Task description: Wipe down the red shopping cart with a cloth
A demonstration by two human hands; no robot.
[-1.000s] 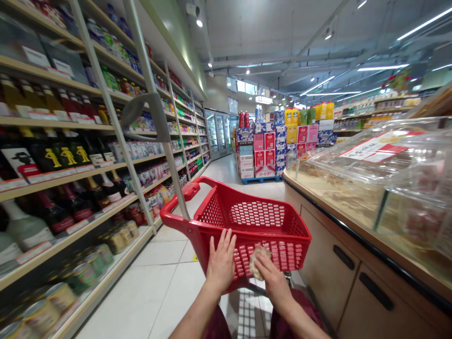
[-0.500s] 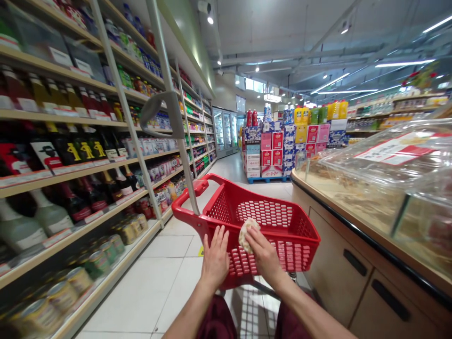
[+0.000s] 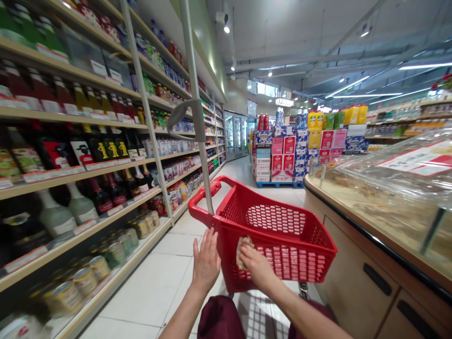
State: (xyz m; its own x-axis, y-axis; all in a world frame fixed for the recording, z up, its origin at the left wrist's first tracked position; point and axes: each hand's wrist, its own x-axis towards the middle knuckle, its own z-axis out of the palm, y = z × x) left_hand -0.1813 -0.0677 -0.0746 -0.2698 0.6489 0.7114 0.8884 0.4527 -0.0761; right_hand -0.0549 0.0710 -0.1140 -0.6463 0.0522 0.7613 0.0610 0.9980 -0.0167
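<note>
Currently 2 hands at 1 red cart [image 3: 275, 238]. R hand [image 3: 257, 264]: fingers bunched on 1 pale cloth [image 3: 243, 249], pressed to the near side wall, L end, below the rim. L hand [image 3: 206, 261]: fingers stretched out, outermost one apart, by the cart's corner below the handle end; can't tell if the tips touch plastic. 1 metal pole [image 3: 194, 61] w/ 1 grey loop grip [image 3: 198, 120] stands up at that end. 2 maroon knees [image 3: 221, 318] below.

Containers: cart = perforated walls, red inside. Shelves [image 3: 77, 119] on L hold bottles & cans [image 3: 84, 281], incl. 3 dark bottles w/ yellow figures [image 3: 113, 148]. 1 blue pallet [image 3: 280, 185] ahead bears stacked cartons [image 3: 282, 165], 2 red bottles [image 3: 260, 122] on top, L end. Counter [image 3: 348, 247] on R: 2 dark handles [image 3: 377, 278] visible, clear packaging [image 3: 399, 146] above, contents blurred.
</note>
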